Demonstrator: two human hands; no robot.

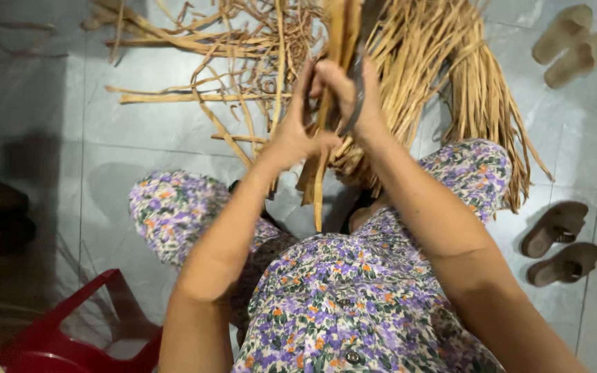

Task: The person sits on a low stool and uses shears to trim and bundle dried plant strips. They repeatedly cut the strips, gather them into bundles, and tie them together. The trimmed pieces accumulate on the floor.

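We see both hands up in front of the chest, over the lap. Our left hand [297, 131] is closed round a stiff tan strip [320, 173], fingers wrapped at its upper part; the strip runs roughly upright, lower end hanging free between the knees, upper end rising past the hands toward the top edge. Our right hand [347, 93] sits just beside the left, touching it, fist shut on a dark curved blade [359, 90] w/ its edge against the strip. Behind the hands, on the grey tile floor [139, 159], a thick bundle of pale straw-like fibres [443, 83] fans down to the right, partly draped over the right knee. To the left of it lie loose strips and peelings [202, 62], scattered, some crossing. Floral purple clothing [340, 297] covers lap & knees. Bottom left: a red plastic stool [70, 331], partly cut off. Right side: a brown pair of sandals [561, 242] on the floor, and a beige pair [569, 43] near the top corner, well apart from the hands.
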